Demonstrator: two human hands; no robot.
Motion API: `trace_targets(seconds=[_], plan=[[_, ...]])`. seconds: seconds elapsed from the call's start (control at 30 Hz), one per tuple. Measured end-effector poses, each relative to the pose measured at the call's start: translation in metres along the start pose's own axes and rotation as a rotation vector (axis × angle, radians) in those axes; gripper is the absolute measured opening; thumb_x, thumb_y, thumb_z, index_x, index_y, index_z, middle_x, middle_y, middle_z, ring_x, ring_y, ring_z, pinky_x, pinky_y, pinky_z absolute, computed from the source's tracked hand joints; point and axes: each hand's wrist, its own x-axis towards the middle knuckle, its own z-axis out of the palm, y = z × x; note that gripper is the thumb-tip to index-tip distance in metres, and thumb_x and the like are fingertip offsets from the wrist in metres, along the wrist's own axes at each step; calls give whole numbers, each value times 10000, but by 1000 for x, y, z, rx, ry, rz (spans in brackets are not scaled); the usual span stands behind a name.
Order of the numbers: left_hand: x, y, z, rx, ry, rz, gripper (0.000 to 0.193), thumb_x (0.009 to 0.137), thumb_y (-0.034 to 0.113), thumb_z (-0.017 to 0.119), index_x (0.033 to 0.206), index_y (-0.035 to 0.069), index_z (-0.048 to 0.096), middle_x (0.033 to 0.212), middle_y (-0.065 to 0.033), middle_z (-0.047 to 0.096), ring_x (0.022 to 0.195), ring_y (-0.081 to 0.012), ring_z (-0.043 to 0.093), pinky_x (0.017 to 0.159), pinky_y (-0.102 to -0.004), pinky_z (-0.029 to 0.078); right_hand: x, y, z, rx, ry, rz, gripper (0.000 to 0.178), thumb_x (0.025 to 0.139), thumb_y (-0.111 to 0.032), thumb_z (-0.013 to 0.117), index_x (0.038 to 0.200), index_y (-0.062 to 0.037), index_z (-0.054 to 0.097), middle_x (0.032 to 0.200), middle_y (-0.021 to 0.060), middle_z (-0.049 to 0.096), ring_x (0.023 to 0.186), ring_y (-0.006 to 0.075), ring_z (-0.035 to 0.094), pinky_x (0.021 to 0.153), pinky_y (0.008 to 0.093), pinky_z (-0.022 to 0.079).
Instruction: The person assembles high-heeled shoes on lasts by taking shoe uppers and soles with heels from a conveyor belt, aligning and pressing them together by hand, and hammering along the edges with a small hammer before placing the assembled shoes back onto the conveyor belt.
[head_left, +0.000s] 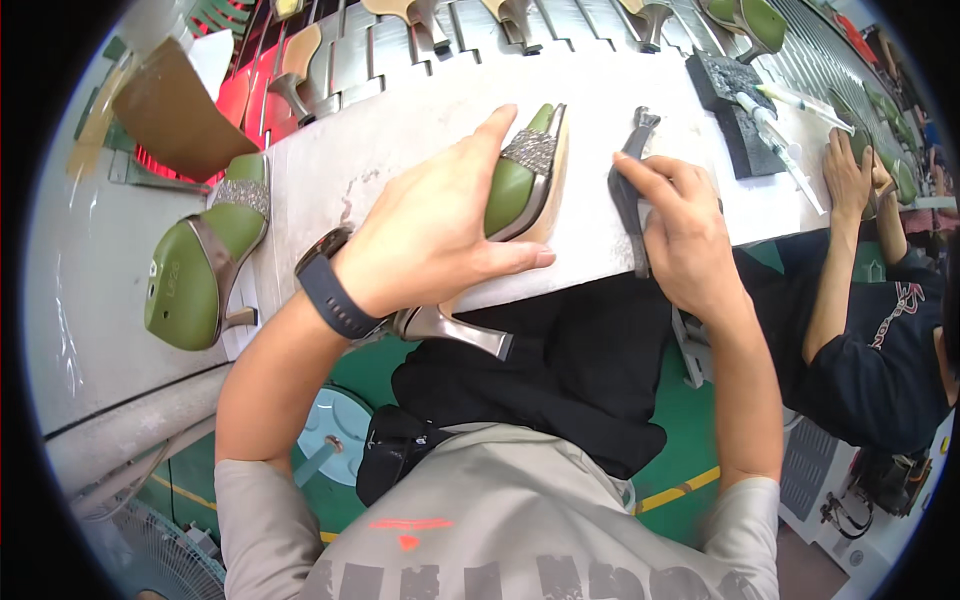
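Observation:
My left hand [420,225], with a dark watch on its wrist, is closed round a green high-heeled sandal [510,195]. The sandal lies on its side, its glittery strap between my thumb and forefinger, its shiny grey heel [465,335] jutting past the near table edge. The palm hides its middle. On the right, my right hand [690,225] has its fingers curled on dark metal pincers [630,200], their head pointing away from me. The pincers are at the table surface; I cannot tell whether they are lifted. A second green sandal [190,275] stands at the left.
A slatted metal conveyor [560,30] with several shoes and soles runs along the far side. On the white tabletop [400,120], a black block [735,110] has syringes [780,140] leaning on it. At the right a co-worker's hands [850,175] handle another green shoe. A brown curved sheet [180,110] stands far left.

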Motion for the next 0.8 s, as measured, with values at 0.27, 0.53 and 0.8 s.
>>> trace_targets(seconds=[0.27,0.53,0.8], plan=[[19,5,5,28,-97,-98,1165,721,341,954,1651,52,315,1158,-307,703,1041,-520,684,887,-513,559,28,-14,-9,548,28,153,360,880,-101,824,1210,11,734,963,164,711,855,251,706,784,334,541],[22,3,7,-19,-49,-1,1233,672,235,974,1668,17,280,1016,-236,691,902,-454,691,799,-478,567,32,-31,8,1542,115,619,321,1031,-191,642,1169,98,673,1167,238,763,1080,251,743,989,381,601],[23,5,5,-37,-92,-52,1235,685,226,965,1667,-13,253,1030,-229,688,890,-439,693,780,-487,565,50,-34,-23,998,-32,140,308,913,-43,779,1196,50,698,1156,194,780,1062,219,761,946,347,591]])
